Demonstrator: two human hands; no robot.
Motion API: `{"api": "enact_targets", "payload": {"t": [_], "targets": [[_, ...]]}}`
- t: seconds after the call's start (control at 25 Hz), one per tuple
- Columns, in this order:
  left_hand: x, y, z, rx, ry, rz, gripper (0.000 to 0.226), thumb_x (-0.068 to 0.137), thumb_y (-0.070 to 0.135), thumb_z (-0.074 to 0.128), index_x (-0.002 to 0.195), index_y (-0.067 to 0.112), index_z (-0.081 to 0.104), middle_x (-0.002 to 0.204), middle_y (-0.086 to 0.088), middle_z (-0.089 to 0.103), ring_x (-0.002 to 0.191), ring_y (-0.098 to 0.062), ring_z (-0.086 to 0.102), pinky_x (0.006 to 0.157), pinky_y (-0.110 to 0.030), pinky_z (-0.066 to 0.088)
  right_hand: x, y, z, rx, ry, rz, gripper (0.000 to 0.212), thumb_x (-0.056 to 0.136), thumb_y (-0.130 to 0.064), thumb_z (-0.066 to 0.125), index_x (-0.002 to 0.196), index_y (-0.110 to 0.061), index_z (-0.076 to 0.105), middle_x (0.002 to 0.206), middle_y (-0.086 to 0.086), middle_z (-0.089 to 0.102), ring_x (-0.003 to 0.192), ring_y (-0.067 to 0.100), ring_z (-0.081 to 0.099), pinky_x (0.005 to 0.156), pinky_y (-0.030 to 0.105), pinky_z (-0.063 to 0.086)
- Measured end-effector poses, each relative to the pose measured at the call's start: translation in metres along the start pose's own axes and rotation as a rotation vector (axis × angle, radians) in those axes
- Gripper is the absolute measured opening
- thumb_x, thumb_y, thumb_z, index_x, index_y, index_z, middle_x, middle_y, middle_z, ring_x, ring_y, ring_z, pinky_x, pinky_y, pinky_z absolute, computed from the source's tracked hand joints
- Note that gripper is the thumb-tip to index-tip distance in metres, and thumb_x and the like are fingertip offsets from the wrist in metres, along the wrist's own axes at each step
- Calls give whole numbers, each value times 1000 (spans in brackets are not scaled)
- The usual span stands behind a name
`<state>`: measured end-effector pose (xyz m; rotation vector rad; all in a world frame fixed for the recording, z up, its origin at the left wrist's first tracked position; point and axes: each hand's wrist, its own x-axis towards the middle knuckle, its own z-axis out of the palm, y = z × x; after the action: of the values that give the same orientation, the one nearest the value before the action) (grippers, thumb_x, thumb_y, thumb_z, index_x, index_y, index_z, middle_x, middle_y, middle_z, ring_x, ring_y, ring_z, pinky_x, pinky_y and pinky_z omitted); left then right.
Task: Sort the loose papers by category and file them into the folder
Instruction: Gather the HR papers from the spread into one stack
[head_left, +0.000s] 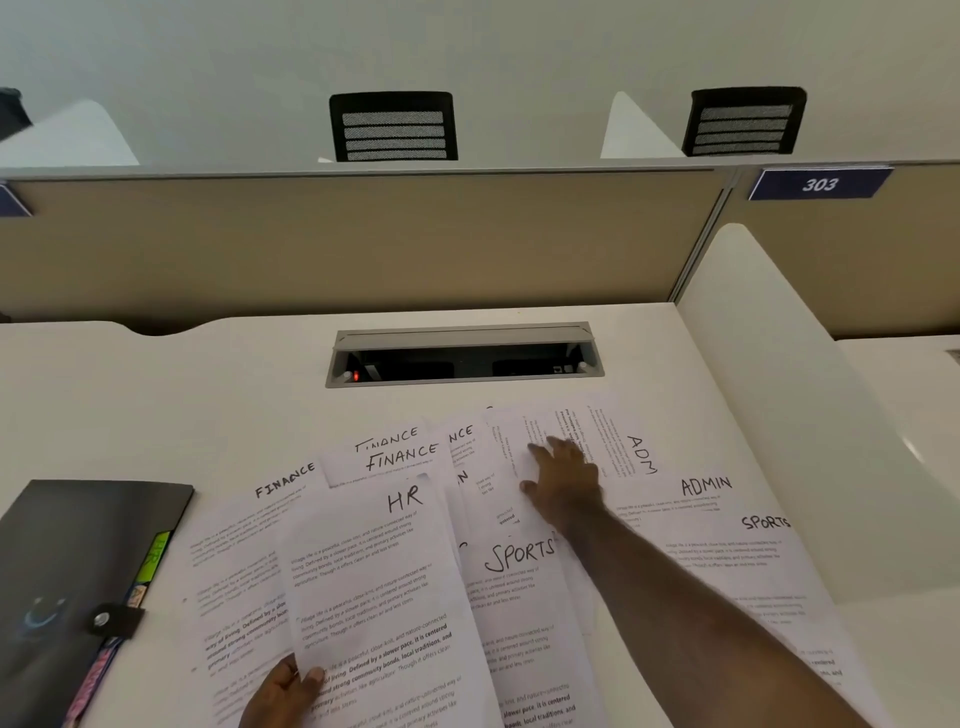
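Left hand pinching the HR sheet, right hand flat on the far papers; sorting not yet far along by the look of it.

Left hand (283, 693) has thumb over the bottom edge of the HR sheet (374, 587), fingers under it, so a real pinch. Right hand (563, 475) reaches out with fingers straight, pressing on a rotated sheet (511, 441) at the far side of the spread, gripping nothing. Rest of the loose papers (519, 597) are fanned and overlapping on the desk (156, 405): FINANCE pages behind the HR sheet, SPORTS in the middle, ADMIN to the right. Folder (78, 571) lies closed at the left, just beside the pile, strap snapped, coloured tabs poking out. Handling, my read: single sheets, light, floppy, slide easily on each other. Take them at an edge or corner, pin neighbours with the free hand.
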<state>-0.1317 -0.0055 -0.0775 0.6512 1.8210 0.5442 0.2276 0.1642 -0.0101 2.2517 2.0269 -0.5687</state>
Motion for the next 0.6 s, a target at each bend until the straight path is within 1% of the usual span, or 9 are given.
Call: {"api": "enact_targets", "payload": {"t": [0.04, 0.08, 0.12, 0.16, 0.24, 0.36, 0.48, 0.6], "targets": [[1, 0, 0, 12, -7, 9, 34, 90, 4, 64, 124, 1, 61, 131, -16, 61, 125, -32, 51, 115, -41, 29, 10, 6, -2, -25, -71, 10, 79, 87, -51, 55, 151, -28, 16, 162, 2, 7, 148, 31, 6, 113, 52, 22], [1, 0, 1, 23, -7, 11, 37, 89, 2, 64, 126, -1, 60, 134, -18, 58, 129, -34, 49, 115, -40, 28, 18, 11, -3, -52, -138, 5, 90, 84, -55, 57, 153, -28, 5, 162, 0, -4, 149, 31, -3, 115, 54, 16], [2, 1, 1, 29, -1, 20, 38, 89, 0, 65, 126, -2, 59, 137, -19, 56, 131, -35, 47, 115, -40, 28, 25, 14, -4, -80, -196, -11, 96, 82, -59, 56, 152, -29, -2, 162, -2, -10, 149, 30, -6, 115, 56, 12], [0, 2, 2, 34, 11, 24, 38, 88, 0, 65, 126, -2, 60, 139, -19, 55, 132, -35, 46, 115, -39, 27, 29, 16, -4, -109, -240, -27, 97, 82, -63, 53, 152, -30, -6, 162, -3, -12, 149, 29, -5, 116, 57, 11], [-1, 3, 2, 23, 17, 25, 37, 88, 0, 66, 125, -1, 61, 139, -18, 54, 133, -34, 45, 115, -39, 27, 33, 16, -4, -155, -251, -42, 91, 85, -67, 43, 152, -28, -6, 162, -2, -8, 149, 29, 0, 117, 58, 10], [-5, 3, 2, 11, 16, 27, 33, 88, 2, 66, 121, 2, 63, 132, -16, 60, 130, -33, 48, 115, -40, 28, 25, 13, 1, -211, -168, -58, 79, 92, -63, 30, 153, -24, -1, 162, 2, 6, 148, 31, 12, 117, 56, 11], [-10, 7, 3, 11, 28, 21, 26, 89, 5, 66, 114, 10, 65, 127, -11, 62, 129, -32, 49, 115, -40, 29, 12, 19, -2, -193, -138, -85, 72, 95, -58, 26, 153, -22, 3, 161, 4, 16, 147, 28, 19, 118, 52, 15], [-12, 8, 3, 13, 38, 12, 27, 89, 5, 66, 115, 10, 65, 127, -8, 63, 128, -30, 50, 114, -40, 29, -10, 26, -14, -186, -120, -118, 68, 97, -56, 27, 153, -22, 9, 159, 5, 23, 144, 27, 25, 115, 44, 23]]}}
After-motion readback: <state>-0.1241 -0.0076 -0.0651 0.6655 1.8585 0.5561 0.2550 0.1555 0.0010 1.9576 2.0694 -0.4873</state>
